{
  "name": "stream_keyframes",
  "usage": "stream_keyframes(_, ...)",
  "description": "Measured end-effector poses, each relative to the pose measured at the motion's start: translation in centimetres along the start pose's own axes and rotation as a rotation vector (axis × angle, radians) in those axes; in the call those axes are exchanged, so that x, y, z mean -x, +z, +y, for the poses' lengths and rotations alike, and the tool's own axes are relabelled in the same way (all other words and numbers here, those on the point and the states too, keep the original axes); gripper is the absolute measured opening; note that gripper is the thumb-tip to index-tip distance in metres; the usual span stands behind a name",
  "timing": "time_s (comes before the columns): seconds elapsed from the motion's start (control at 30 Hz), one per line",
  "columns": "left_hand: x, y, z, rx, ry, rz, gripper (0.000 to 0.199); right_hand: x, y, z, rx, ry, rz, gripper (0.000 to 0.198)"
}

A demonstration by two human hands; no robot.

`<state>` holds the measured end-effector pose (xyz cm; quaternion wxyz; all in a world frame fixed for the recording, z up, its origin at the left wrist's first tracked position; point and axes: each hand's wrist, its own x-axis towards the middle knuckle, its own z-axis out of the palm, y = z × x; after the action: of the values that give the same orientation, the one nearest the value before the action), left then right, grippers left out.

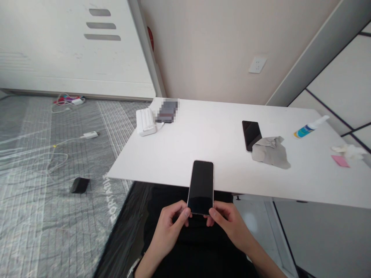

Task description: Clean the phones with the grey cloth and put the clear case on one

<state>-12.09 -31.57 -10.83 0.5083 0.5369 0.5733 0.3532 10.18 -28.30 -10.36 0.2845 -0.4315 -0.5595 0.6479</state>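
A smartphone with a dark screen is held between my two hands, over the front edge of the white table. My left hand grips its lower left corner, thumb at the front edge and fingers curled beneath. On the lower right corner, my right hand pinches it the same way. The fingers under the phone are partly hidden. Further right on the table lies a second dark phone, its lower corner covered by a crumpled grey cloth.
A spray bottle lies near the right end, with a pink slip and white tissue beyond. At the back left are a white power bank and a blurred dark device. A charger lies on the plastic-covered bed.
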Motion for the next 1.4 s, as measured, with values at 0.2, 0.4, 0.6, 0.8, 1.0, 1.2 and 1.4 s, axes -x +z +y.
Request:
stream_keyframes(0.2, -1.1, -2.0, 3.2, -0.149, 0.058, -0.021, 0.047, 0.2, -0.9, -3.9, 0.187, -0.029, -0.008, 0.036)
stream_keyframes(0.4, -6.4, -3.8, 6.9, -0.588, 0.051, -0.050, 0.049, -3.7, -2.4, -7.1, 0.536, -0.039, 0.057, 0.031)
stream_keyframes(0.6, -11.9, -4.4, 8.3, -0.831, 0.147, 0.015, 0.041, -9.0, -2.8, -8.0, 1.051, -0.055, 0.280, 0.016)
stream_keyframes(0.8, -14.3, -4.9, 7.1, -0.965, 0.205, 0.062, 0.040, -10.9, -2.0, -6.8, 1.198, -0.064, 0.349, 0.014)
stream_keyframes(1.0, -14.5, -5.0, 6.1, -1.022, 0.234, 0.090, 0.041, -10.8, -1.7, -5.9, 1.229, -0.108, 0.389, 0.014)
stream_keyframes(1.2, -14.0, -4.8, 6.3, -1.041, 0.262, 0.101, 0.041, -10.7, -1.8, -5.7, 1.240, -0.124, 0.422, 0.014)
stream_keyframes(1.4, -13.7, -4.8, 6.5, -1.036, 0.290, 0.109, 0.043, -10.5, -1.6, -5.9, 1.232, -0.154, 0.473, 0.011)
